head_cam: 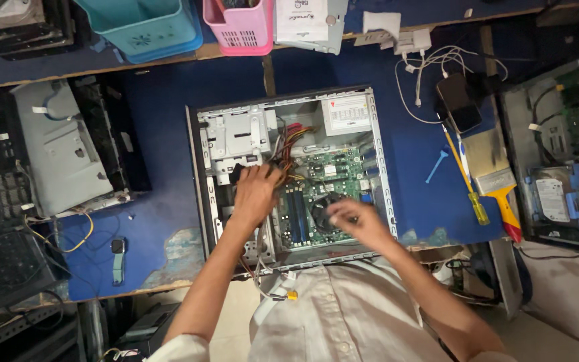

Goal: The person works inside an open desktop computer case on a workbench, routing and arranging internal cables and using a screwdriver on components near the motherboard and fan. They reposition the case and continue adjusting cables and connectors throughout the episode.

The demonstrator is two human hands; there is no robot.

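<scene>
An open desktop computer case [199, 174] lies on its side on the blue-topped bench, showing a green motherboard [333, 175], a power supply [348, 112] and a bundle of coloured wires [295, 139]. My left hand [256, 194] is inside the case by the drive bay, fingers closed around a black connector on the wires. My right hand [355, 220] hovers blurred over the black cooler fan [323, 211], fingers loosely curled; I cannot see anything in it.
A second grey case [61, 151] lies at the left. A teal basket [145, 27] and a pink basket [241, 27] stand at the back. Phones with white cables [457, 100], a paintbrush [497, 184], a yellow-handled screwdriver [474, 198] and a wristwatch [118, 258] lie around.
</scene>
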